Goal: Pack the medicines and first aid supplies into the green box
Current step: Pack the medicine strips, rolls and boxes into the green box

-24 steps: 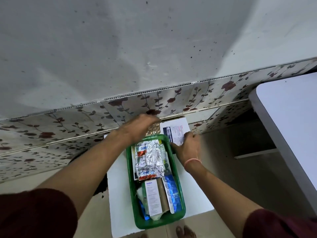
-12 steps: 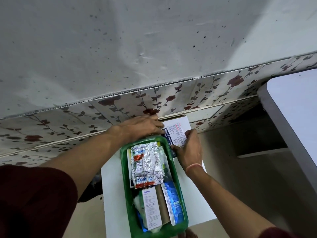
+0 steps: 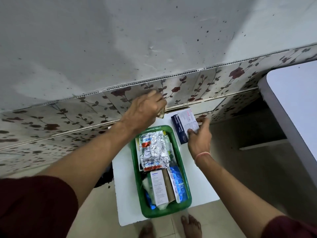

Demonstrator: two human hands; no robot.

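The green box (image 3: 183, 163) lies on a small white table (image 3: 123, 186), filled with silver foil pill strips (image 3: 153, 150), a white carton (image 3: 158, 188), a blue packet (image 3: 177, 181) and other packs. My left hand (image 3: 144, 109) is raised beyond the box's far end, closed around a small foil-like item that is mostly hidden. My right hand (image 3: 199, 136) grips a white and dark blue dressings carton (image 3: 182, 125) just right of the box's far corner.
A wall with flowered tiles (image 3: 214, 83) stands right behind the small table. A larger white table (image 3: 295, 100) is at the right. My bare feet (image 3: 190, 225) are on the tiled floor below the table's near edge.
My left hand has lifted up from the box's far end with a small item. My right hand has shifted the dressings carton slightly right, away from the box.
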